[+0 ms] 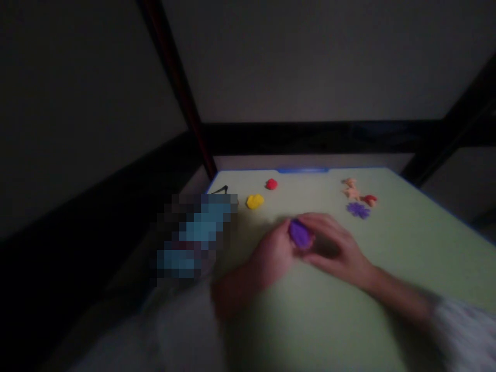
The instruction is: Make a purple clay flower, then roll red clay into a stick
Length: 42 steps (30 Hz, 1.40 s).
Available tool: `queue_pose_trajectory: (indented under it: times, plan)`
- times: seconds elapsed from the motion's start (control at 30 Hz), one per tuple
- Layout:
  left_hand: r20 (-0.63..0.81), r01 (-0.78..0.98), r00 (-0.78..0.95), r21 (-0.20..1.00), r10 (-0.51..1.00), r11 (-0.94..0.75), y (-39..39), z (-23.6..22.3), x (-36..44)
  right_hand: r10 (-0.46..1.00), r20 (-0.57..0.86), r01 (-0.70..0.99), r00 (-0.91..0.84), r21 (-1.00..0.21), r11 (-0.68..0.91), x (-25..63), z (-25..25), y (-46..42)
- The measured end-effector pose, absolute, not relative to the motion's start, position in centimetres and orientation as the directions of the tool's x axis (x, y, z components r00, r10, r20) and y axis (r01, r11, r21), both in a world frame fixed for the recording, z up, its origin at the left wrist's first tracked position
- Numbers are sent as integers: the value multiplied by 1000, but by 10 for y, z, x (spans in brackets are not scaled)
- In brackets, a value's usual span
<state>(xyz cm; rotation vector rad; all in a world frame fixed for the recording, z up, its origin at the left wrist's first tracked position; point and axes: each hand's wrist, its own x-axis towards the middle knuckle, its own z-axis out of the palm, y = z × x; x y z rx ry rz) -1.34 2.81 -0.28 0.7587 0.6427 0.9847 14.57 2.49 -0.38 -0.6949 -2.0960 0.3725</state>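
A purple lump that looks like modelling clay point(301, 234) is between my two hands, above the middle of the table. My left hand point(273, 257) is closed around its left side. From the right, my right hand point(343, 251) curves in, its thumb and fingers touching the lump, with a gap beneath its palm. Nearest to the left hand lies a yellow lump point(254, 201), and a red lump point(272, 184) sits farther back. Motion and dim light blur the fingertips.
On the pale green, blue-edged table point(321, 320), a purple flower-like shape point(358, 210), a red-topped mushroom-like piece point(370, 200) and beige shapes point(352, 193) lie at the back right. A pixelated blue area point(205, 227) is at the left edge. Behind stands a wall point(310, 62).
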Motion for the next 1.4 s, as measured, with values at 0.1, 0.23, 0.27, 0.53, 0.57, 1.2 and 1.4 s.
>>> queue_pose_trajectory:
  times: [0.1, 0.23, 0.27, 0.53, 0.57, 1.2, 1.4]
  plan:
    - [-130, -511, 407, 788, 904, 343, 23, -5, -11, 615, 617, 383, -492, -481, 789, 148, -6, 28]
    - [-98, -471, 472, 813, 876, 344, 21, -11, -13, 649, 599, 387, -469, -522, 760, 146, -7, 27]
    - [-87, -454, 490, 824, 867, 339, 22, -12, -14, 657, 597, 374, -460, -540, 754, 146, -6, 26]
    - [-71, -410, 524, 852, 849, 325, 23, -16, -17, 680, 612, 264, -403, -634, 727, 145, 0, 23]
    - [-63, -415, 529, 850, 846, 323, 22, -17, -17, 680, 611, 258, -406, -637, 727, 146, 0, 23]
    - [-117, -456, 604, 761, 788, 462, 19, -9, -14, 554, 726, 291, -407, -472, 832, 151, -1, 22]
    - [-89, -320, 472, 910, 877, 264, 24, -18, -18, 598, 654, 264, -463, -543, 797, 146, -2, 25]
